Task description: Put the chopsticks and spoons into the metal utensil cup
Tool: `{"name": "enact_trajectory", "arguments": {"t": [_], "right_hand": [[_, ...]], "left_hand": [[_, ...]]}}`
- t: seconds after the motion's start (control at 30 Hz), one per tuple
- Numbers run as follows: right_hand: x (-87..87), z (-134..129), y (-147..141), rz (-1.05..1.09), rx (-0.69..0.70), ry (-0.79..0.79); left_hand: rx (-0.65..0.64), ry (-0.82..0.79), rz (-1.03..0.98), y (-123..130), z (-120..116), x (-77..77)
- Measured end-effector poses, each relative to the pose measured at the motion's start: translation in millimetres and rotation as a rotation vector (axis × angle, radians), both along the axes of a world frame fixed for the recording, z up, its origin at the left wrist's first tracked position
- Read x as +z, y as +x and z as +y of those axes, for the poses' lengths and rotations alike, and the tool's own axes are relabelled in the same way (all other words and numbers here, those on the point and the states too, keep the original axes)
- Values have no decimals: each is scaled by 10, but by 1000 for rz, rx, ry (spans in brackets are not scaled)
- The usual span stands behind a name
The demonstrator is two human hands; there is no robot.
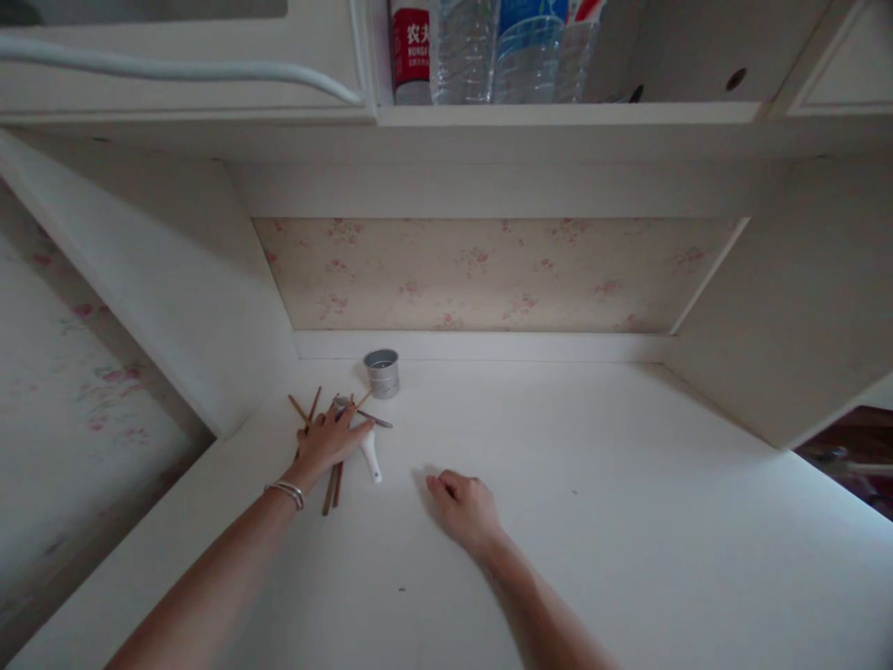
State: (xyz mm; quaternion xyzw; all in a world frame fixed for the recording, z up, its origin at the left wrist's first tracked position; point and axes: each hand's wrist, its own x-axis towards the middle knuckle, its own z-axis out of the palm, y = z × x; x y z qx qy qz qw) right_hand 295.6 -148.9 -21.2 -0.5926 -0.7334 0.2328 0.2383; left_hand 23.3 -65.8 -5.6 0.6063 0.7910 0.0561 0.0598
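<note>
Wooden chopsticks and a white spoon are lying scattered under our flat, open left hand, none yet in the metal cup just beyond, while our right hand is resting loosely curled, gripping nothing, on the bench.

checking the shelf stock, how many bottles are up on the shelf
3, side by side on the shelf: a red-labelled bottle at left, a clear bottle in the middle, a blue-labelled bottle beside it. Their tops are cut off; something at their right may be a fourth.
</note>
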Motion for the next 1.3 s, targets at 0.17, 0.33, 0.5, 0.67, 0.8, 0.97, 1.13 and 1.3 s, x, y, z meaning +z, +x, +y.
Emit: {"name": "enact_trajectory", "arguments": {"t": [0.17, 0.33, 0.5, 0.67, 0.8, 0.97, 1.13, 1.3], "right_hand": [[-24, -17, -1, 9, 10, 1], [-37, -49, 6, 22, 12, 4], [-39, -61, 18, 55, 8, -5], [50, 146, -39, 91, 26, -40], [243, 489, -195, 67, 74, -50], [563, 979, -561, -10, 131, -35], [759, 1372, -983, -80, 155, 6], [720, 1521, -1195, -110, 116, 57]], "left_hand": [[-17, 49, 11, 213, -409, -33], [-19, 58, 1, 461, -725, -42], [-30, 59, -5, 596, -828, 20], [-54, 70, -11, 599, -812, 37], [-109, 135, -29, 547, -818, 0], [-192, 373, -91, 422, -982, 0], [-302, 557, -298, 327, -1241, -42], [-248, 627, -400, 278, -1306, -88]]}}
